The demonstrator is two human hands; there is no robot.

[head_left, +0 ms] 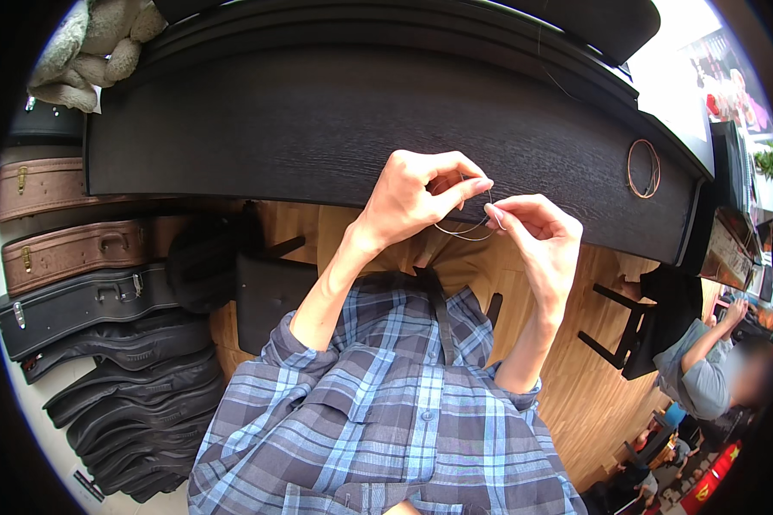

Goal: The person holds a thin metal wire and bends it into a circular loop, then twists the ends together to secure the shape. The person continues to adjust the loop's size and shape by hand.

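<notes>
A thin, silvery guitar string (pixel 462 233) hangs in a loose loop between my hands, in front of the dark wooden surface's near edge. My left hand (pixel 425 194) pinches one part of it between thumb and forefinger. Just to the right and slightly lower, my right hand (pixel 537 225) is closed in a pinch on another part, fingertips almost touching the left thumb. The string's ends are too fine to make out. A copper-coloured coiled string (pixel 643 168) lies on the dark surface to the right, apart from both hands.
The black wooden top (pixel 266 129) spans the far side. Brown instrument cases (pixel 77 249), a black case (pixel 103 300) and several soft black bags (pixel 137 412) line the left. A plush toy (pixel 103 51) sits far left. Black stool legs (pixel 618 330) and a seated person (pixel 704 369) are at right.
</notes>
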